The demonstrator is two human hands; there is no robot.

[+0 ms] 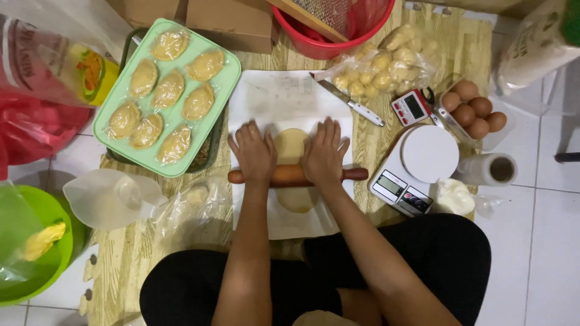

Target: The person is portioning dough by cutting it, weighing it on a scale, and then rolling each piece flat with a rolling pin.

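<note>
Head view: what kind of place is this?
Likely a home floor used as a pastry-making spot. Both hands, left hand and right hand, press a wooden rolling pin over dough; a green tray of filled pastries, a kitchen scale and eggs lie around.

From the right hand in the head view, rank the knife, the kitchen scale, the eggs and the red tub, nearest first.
Measured from the right hand on the rolling pin:
1. Knife, just above and to the right, on the white sheet.
2. Kitchen scale, to the right, level with the hand.
3. Red tub at the top edge, and eggs at the upper right: too close to call.
</note>
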